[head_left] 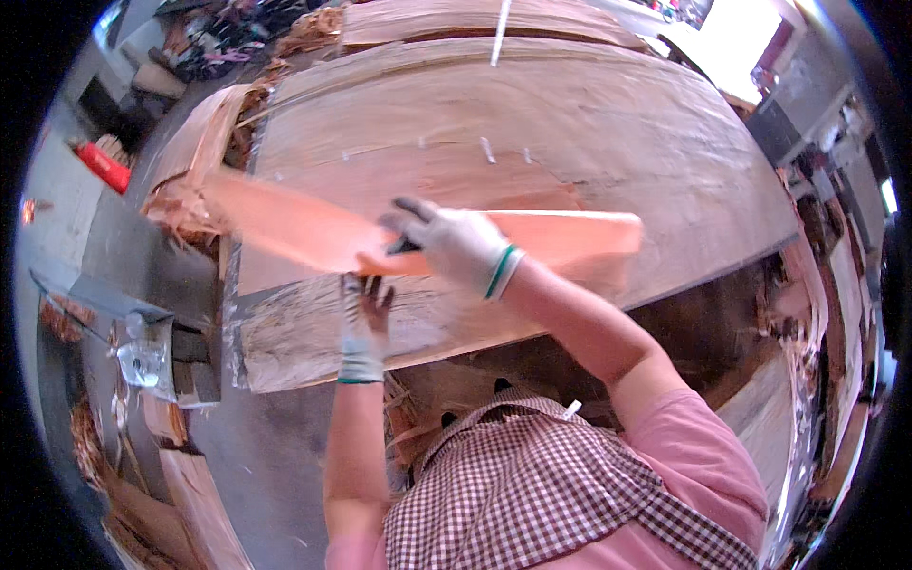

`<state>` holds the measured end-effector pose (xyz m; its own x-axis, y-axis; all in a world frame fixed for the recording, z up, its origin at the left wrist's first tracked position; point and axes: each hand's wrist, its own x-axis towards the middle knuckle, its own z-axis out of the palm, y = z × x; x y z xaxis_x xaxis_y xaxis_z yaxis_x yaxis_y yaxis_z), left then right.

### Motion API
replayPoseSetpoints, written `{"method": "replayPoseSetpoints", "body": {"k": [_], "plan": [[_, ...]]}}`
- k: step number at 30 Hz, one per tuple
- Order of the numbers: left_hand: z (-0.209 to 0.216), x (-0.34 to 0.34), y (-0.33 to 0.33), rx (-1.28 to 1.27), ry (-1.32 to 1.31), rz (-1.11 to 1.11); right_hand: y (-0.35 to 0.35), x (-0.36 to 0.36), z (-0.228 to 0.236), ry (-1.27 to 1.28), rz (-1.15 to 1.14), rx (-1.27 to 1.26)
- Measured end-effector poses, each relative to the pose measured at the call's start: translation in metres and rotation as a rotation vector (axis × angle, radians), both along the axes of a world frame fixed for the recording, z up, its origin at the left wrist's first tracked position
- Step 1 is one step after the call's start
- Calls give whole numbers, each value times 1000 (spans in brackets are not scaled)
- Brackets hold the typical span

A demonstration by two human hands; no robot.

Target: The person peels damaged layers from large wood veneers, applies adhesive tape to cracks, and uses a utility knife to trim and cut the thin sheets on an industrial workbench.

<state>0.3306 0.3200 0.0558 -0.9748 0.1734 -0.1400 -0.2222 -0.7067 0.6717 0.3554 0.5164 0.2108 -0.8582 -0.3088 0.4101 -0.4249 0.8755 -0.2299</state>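
A long orange-tan wood veneer strip stretches crosswise above a broad veneer sheet, its left part smeared by motion. Its right part comes out from beneath my right hand and is raised at the edge. My left hand, in a white glove with dark fingertips, is closed at the strip's lower edge near the middle. Over the strip, my right hand, gloved likewise, has its fingers apart and pointing left. Whether its palm presses on the strip is hidden.
The sheets lie on a wide stack whose near veneer layer has a ragged edge. Shredded veneer hangs at the left corner. A clear plastic jug stands at lower left. A red object is farther left. Small white strips dot the sheet.
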Motion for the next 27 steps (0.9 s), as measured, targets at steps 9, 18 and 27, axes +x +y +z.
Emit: {"method": "replayPoseSetpoints", "body": {"k": [9, 18, 27], "plan": [[-68, 2, -51, -135, -426, 326, 47, 111, -170, -807, -91, -1148], [-99, 28, -51, -191, -415, 402, 136, 94, -202, -860, -465, -2109], [-90, 68, -37, -55, -585, 103, 144, 59, -214, -681, -544, -2080]]}}
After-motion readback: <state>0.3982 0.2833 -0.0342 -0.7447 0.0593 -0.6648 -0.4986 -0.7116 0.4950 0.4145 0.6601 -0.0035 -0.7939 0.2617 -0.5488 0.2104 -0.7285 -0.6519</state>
